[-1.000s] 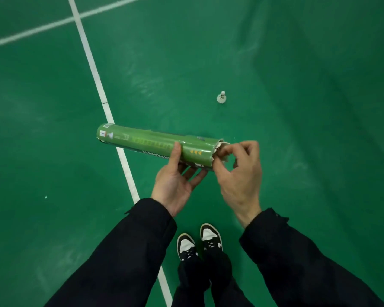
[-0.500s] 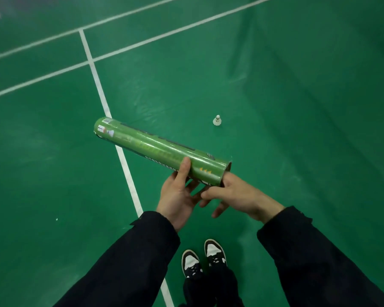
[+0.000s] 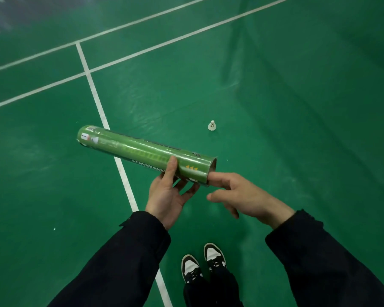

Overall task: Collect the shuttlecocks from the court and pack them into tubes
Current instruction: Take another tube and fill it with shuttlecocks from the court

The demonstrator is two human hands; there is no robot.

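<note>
On a glossy green sports-court floor (image 3: 297,151) crossed by white painted boundary lines (image 3: 93,91), with a darker shadowed band running across its far right part, a person in dark sleeves (image 3: 124,258) stands in black-and-white sneakers (image 3: 203,264), seen below the hands. The left hand (image 3: 167,193) holds a long green cardboard shuttlecock tube (image 3: 142,151) from underneath, the thumb laid up over the near side of the tube and the fingers curled beneath it, close to the tube's right-hand open end. The tube lies nearly level, tilted slightly, its far end reaching out to the left of that hand over one white line. The right hand (image 3: 244,196) is just to the right of the left, fingers loosely spread, with one finger pushed into the open mouth of the tube; whether it touches anything inside cannot be seen. A single white feathered shuttlecock (image 3: 212,125) stands on the floor with its cork tip upward, beyond both hands and well apart from the tube's open end.
</note>
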